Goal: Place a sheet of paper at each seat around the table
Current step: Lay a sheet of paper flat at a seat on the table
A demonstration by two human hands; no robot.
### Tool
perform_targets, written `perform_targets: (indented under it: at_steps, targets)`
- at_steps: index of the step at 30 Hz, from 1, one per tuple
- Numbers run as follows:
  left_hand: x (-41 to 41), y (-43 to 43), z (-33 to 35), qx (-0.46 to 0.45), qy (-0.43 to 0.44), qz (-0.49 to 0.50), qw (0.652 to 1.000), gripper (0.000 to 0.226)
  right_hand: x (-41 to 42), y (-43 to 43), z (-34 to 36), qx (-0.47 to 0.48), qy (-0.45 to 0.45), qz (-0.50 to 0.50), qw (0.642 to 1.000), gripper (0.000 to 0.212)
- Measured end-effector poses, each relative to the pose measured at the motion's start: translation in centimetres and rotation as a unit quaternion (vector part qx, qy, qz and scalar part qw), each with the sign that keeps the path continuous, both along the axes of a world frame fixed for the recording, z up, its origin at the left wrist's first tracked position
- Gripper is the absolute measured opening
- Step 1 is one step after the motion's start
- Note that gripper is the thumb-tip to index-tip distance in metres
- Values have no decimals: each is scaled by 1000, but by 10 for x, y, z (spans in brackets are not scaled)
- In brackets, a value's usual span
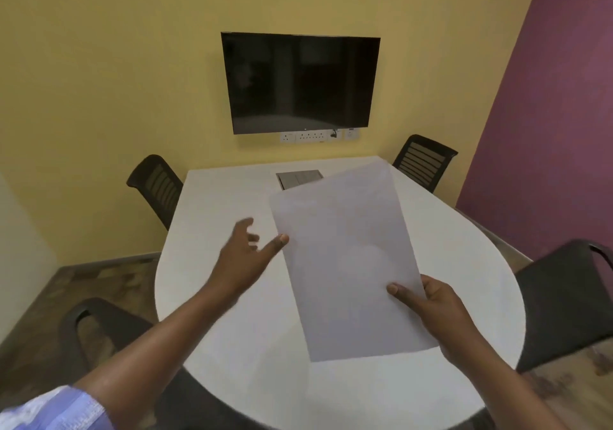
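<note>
Paper [348,263] hangs in the air above the white table [232,313], tilted, its far edge toward the wall screen [300,82]. The right hand [431,306] pinches it at the near right edge, thumb on top and fingers hidden beneath. The left hand [243,253] has its grip spread, thumb tip just at the paper's left edge; whether it touches is hard to tell. It may be one sheet or a thin stack.

No sheet lies on the table yet, so the task looks barely begun. To do this step well, I would peel a single sheet with the left thumb, keep the rest flat in the right hand, and lay it square before a chair [159,187], near the table's edge.

The only container-like thing is a grey hatch [298,177] set into the table, partly hidden by the paper; its contents cannot be seen.
</note>
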State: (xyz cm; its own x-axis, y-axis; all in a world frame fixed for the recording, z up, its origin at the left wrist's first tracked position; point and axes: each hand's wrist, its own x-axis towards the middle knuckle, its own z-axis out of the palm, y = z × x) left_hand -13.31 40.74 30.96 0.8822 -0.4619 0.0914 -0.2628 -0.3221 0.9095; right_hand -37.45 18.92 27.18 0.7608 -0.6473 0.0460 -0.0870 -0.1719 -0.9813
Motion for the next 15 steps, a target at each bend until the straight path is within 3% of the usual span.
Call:
perform_targets:
  at_steps: [3,6,15]
  targets:
    - [-16,25,-18,-9,139,-72,988,101,-8,43,1,47,-18,2,999,31]
    - [-17,57,-28,-53,222,-132,964,87,0,88,1,94,-34,5,995,40]
    - [64,198,-14,-109,183,-172,962,22,88,257,-7,172,-88,-38,980,33]
